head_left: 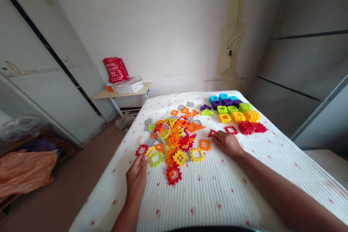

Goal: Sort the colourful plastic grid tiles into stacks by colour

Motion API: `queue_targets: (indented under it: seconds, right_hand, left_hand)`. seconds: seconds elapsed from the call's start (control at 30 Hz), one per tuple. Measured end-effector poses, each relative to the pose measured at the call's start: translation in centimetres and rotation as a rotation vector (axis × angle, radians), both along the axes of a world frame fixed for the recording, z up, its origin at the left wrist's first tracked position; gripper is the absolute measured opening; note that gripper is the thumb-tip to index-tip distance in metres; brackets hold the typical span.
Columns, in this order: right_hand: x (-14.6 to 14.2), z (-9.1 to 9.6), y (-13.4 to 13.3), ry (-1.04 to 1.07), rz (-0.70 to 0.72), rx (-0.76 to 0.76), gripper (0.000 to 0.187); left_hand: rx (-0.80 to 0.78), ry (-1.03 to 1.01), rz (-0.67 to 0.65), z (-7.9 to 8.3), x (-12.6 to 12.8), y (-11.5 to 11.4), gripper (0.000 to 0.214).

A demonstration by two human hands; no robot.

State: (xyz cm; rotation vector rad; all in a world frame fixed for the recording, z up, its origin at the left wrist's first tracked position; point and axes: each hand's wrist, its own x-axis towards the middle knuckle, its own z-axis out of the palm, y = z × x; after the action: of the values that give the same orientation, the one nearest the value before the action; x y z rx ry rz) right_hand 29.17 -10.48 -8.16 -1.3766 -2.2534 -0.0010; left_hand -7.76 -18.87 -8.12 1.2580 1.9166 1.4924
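Left hand [137,174] with fingertips at the near edges of a red frame [137,150] and yellow piece [149,150], right hand [227,144] with fingers at a red piece [211,133] on the bed [212,188], the mixed pile [174,140] between; whether either hand's fingers are clamped cannot be told.

The left hand [136,174] is touching a yellow piece [150,151] at the mixed pile [174,139]; the right hand [227,143] is touching a red piece [211,133] (partly hidden). Colour-sorted stacks [238,116] are occupying the bed's [201,199] far right.
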Motion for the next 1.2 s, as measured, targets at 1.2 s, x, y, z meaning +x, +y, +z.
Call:
queue_targets:
  seconds: [1.2]
  right_hand:
    - [-8.9, 3.6, -2.1, 0.188, -0.134, 0.027, 0.034]
  left_hand:
    - [0.086, -0.138, -0.445, 2.4, 14.5, 7.1, 0.041]
